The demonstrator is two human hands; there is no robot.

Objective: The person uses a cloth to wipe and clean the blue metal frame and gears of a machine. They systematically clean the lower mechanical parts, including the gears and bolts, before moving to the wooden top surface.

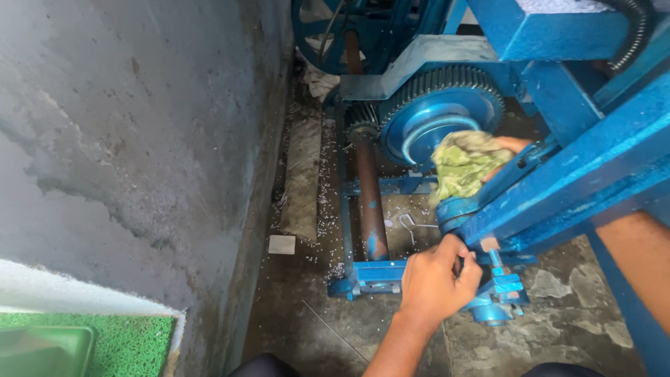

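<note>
**A:** The grip of the left hand (438,278) is closed: fingers curled tight round something small and dark at the low end of the blue machine frame (593,167), just above the blue bracket (499,290) near the floor. What it clamps I cannot make out; the knuckles hide it.

**B:** And the right hand (513,146)?

**A:** Mostly hidden behind the slanting blue beam. Only a bit of it shows, pressed into a crumpled yellow-green rag (462,166). The fingers seem bunched on the cloth, holding it against the face of the blue gear wheel (441,115), low on its right side.

**B:** Why held that way, do you think?

**A:** My guess is that the rag is wadded so that it fills the palm and keeps the skin off the toothed rim. The left hand, low on the frame, looks like a brace or a hold on some handle there.

**B:** How do the arms lie?

**A:** The left forearm comes up from the bottom edge, wrist straight, back of the hand towards the camera. The right forearm enters from the right edge, passes behind the beam and reaches forward to the wheel, well ahead of the left.

**B:** What is round about?

**A:** A rusty brown roller (368,195) runs away from the viewer, left of the wheel. A rough grey wall (139,126) stands on the left, the wet concrete floor (300,307) is strewn with white grit, and a green mat (125,345) lies in the near left corner.
</note>
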